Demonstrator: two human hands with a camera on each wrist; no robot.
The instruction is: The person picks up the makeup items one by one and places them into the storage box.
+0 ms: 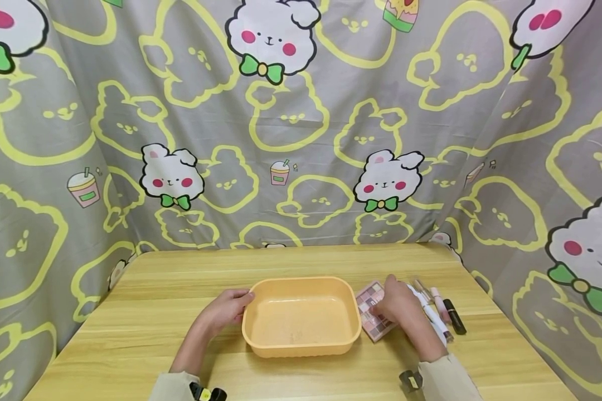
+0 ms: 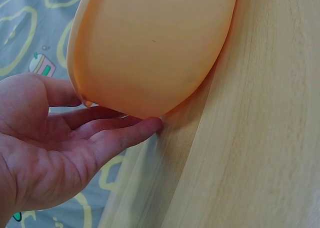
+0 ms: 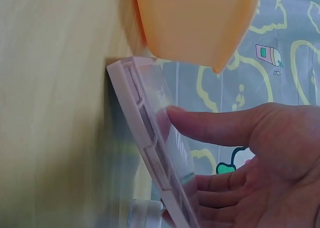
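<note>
A grey fabric curtain w/ yellow-and-white rabbit print (image 1: 221, 122) is hung from 9 thru 12 to 3 o'clock round a pale wood-grain table (image 1: 130, 328). On it an orange rounded-rectangular plastic tray (image 1: 301, 317) is set, taken as clock centre. Its 9 o'clock rim is gripped by the L hand (image 1: 227, 308), thumb at the edge, fingers along the outer wall. At 3 o'clock, just beside it, a flat pink plastic makeup palette (image 1: 366, 306) w/ clear lid is pinched, tilted, by the R hand (image 1: 397, 302), thumb on lid. Farther out, approx. 3 o'clock, are laid slim white tubes (image 1: 433, 319), a pale-pink tube (image 1: 438, 303) & a black cylindrical tube (image 1: 455, 316).

Risks: palette could be dropped, prob. b/c the lid's smooth; tray wall could be knocked if palette's carried too low; tubes could be rolled if brushed by R fingers.
</note>
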